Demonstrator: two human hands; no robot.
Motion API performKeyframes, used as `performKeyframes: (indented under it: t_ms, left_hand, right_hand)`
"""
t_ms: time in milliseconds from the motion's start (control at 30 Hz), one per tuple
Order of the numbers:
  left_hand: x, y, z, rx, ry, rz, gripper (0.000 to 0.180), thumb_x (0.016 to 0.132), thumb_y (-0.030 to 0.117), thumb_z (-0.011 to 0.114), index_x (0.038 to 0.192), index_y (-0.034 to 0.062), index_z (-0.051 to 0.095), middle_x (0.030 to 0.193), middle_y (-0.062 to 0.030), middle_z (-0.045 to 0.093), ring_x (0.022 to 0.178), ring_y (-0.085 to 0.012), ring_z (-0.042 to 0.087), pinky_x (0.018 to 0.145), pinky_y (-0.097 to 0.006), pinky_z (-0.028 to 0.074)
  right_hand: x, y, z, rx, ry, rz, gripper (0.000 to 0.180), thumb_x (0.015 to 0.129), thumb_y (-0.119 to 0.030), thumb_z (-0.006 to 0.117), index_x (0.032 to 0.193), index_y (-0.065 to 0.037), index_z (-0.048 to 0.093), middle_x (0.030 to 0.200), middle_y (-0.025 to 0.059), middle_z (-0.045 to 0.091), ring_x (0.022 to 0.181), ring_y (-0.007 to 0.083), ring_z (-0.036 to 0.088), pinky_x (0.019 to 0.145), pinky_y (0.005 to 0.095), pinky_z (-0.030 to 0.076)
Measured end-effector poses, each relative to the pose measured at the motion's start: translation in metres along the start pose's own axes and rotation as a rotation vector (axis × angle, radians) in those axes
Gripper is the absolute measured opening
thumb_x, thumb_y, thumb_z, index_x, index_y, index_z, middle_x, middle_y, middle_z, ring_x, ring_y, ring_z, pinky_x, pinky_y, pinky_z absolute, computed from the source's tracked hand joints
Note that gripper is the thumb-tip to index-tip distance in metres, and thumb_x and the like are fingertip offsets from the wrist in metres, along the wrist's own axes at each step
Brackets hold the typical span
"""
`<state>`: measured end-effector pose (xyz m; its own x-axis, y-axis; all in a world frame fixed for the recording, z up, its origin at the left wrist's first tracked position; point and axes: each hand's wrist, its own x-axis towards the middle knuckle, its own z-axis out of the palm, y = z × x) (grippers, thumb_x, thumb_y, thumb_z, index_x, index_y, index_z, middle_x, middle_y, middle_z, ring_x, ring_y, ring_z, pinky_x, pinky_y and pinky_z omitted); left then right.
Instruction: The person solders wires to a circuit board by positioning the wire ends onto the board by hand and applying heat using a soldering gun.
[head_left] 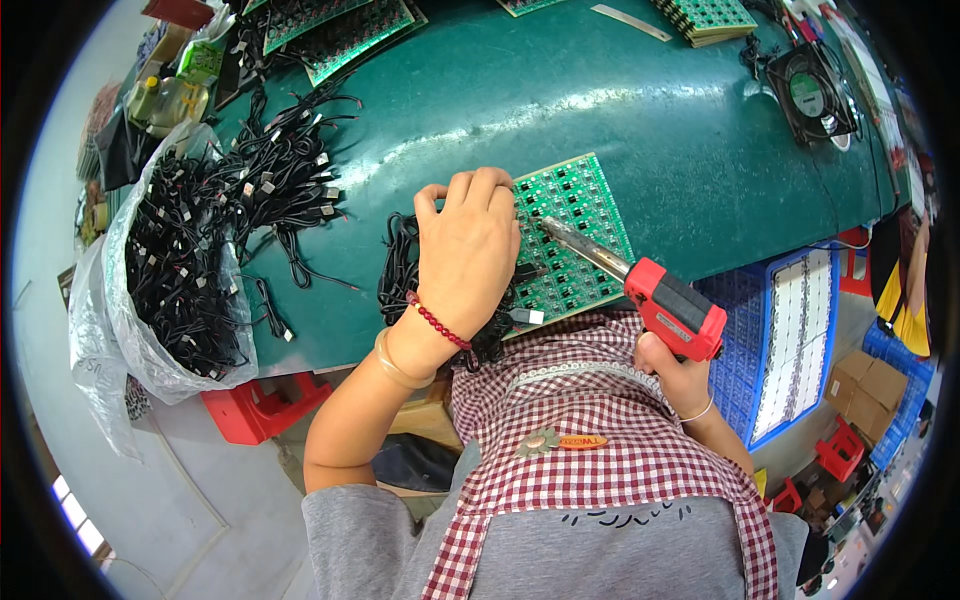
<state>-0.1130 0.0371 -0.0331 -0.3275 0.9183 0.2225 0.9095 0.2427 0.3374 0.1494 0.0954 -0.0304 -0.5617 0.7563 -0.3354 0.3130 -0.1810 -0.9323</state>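
A green circuit board panel (572, 222), with rows of small black parts, lies at the table's near edge. My left hand (466, 235) is over its left side, fingers bent down and closed; whatever they pinch is hidden beneath the hand. Black cables (398, 262) with metal USB plugs bunch under and beside this hand, and one plug (525, 316) rests over the panel's near edge. From the right, my right hand (672, 372) is wrapped around the grip of a red and black soldering gun (680, 308). The metal tip points at the panel, close to my left fingers.
A clear plastic bag (110, 300) full of black cables stands at the left, with more cables (285, 165) spilling onto the green table (450, 110). Circuit boards (708, 15) are stacked at the far edge. A black fan (808, 92) stands far right; a blue crate (770, 340) is below.
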Motion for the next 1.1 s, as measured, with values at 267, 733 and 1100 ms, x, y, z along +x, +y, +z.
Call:
performKeyframes:
  t_ms: [267, 733, 1100]
  left_hand:
    - [0.001, 0.001, 0.002, 0.014, 0.016, 0.005, 0.012, 0.072, 0.003, 0.063, 0.08, 0.0048, 0.055, 0.102, -0.0039, 0.058, 0.097, -0.0225, 0.054, 0.087, -0.041, 0.036]
    - [0.001, 0.001, 0.002, -0.001, 0.026, 0.004, 0.012, 0.071, 0.003, 0.063, 0.081, 0.0041, 0.055, 0.102, -0.0038, 0.058, 0.097, -0.0219, 0.055, 0.088, -0.041, 0.036]
    - [0.0, 0.003, 0.002, 0.184, 0.032, -0.034, 0.019, 0.072, 0.011, 0.066, 0.088, 0.0056, 0.056, 0.104, -0.0044, 0.056, 0.098, -0.0215, 0.053, 0.088, -0.041, 0.036]
  right_hand:
    - [0.001, 0.001, -0.001, 0.002, -0.027, -0.018, 0.013, 0.089, -0.01, 0.059, 0.079, -0.002, 0.057, 0.064, 0.0033, 0.056, 0.055, 0.0095, 0.051, 0.052, 0.0249, 0.041]
    - [-0.002, 0.008, -0.007, 0.059, -0.01, 0.014, 0.027, 0.09, -0.008, 0.056, 0.114, 0.004, 0.051, 0.064, 0.0071, 0.056, 0.053, 0.0136, 0.052, 0.052, 0.0274, 0.042]
    - [0.002, -0.003, -0.004, 0.16, 0.032, 0.009, 0.032, 0.09, -0.011, 0.055, 0.118, 0.004, 0.048, 0.062, 0.006, 0.049, 0.051, 0.0126, 0.045, 0.053, 0.0288, 0.042]
